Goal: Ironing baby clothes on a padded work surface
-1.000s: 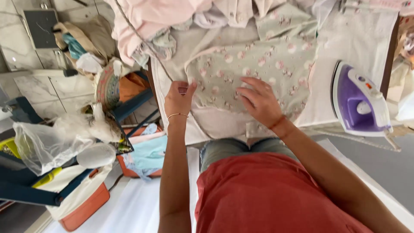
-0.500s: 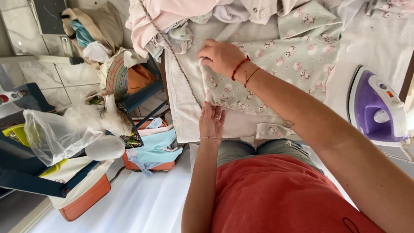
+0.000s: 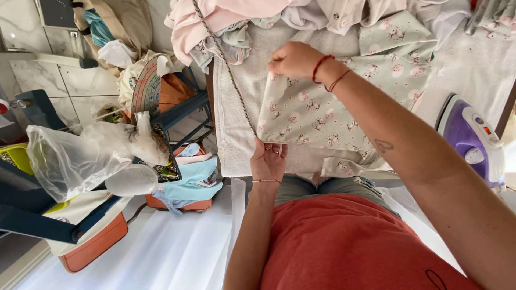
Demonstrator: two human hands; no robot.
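A pale green garment printed with small pink animals lies on a towel-covered ironing board. My left hand pinches its near left corner at the board's front edge. My right hand reaches across and grips the garment's far left edge, the arm lying over the cloth. A twisted iron cord runs along the board just left of the garment.
A purple and white iron stands on the board at the right. Pink and white clothes are piled at the far end. At the left are a blue chair, a clear plastic bag and an orange basket with cloths.
My right hand moved from the garment's middle across to its far left edge. My left hand slid down to the near corner and took hold. The view has shifted closer.
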